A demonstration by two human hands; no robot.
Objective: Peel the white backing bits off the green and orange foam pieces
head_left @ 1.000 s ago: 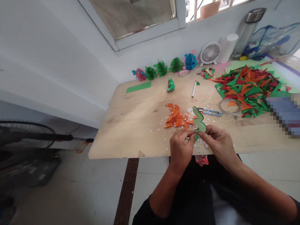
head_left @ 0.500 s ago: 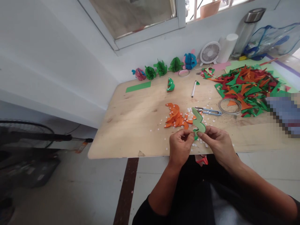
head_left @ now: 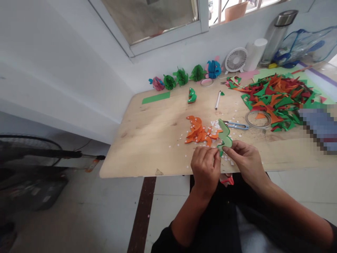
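Note:
A wavy-edged green paper cutout (head_left: pixel 224 133), pale on its upper face, stands up over the table's front edge. My right hand (head_left: pixel 246 158) pinches its lower right side between thumb and fingers. My left hand (head_left: pixel 206 168) is closed at the lower left edge of the same paper, its knuckles turned up and its fingertips mostly hidden. Just beyond the hands lies a pile of orange paper cutouts (head_left: pixel 196 130) dotted with small white squares. Blue-handled thread snips (head_left: pixel 238 125) rest behind the green cutout, and small white scraps (head_left: pixel 228 160) are scattered around.
A heap of red, orange and green paper scraps (head_left: pixel 280 93) covers the right side, with a tape roll (head_left: pixel 258 119) at its edge. Farther back are a white pen (head_left: pixel 218 100), stacked green cutouts (head_left: pixel 192 95), folded paper figures (head_left: pixel 181 76) and a small fan (head_left: pixel 236 59).
My left hand has rolled over, so its knuckles now face up and its thumb is hidden. The green paper has shifted slightly right, still in my right hand's pinch.

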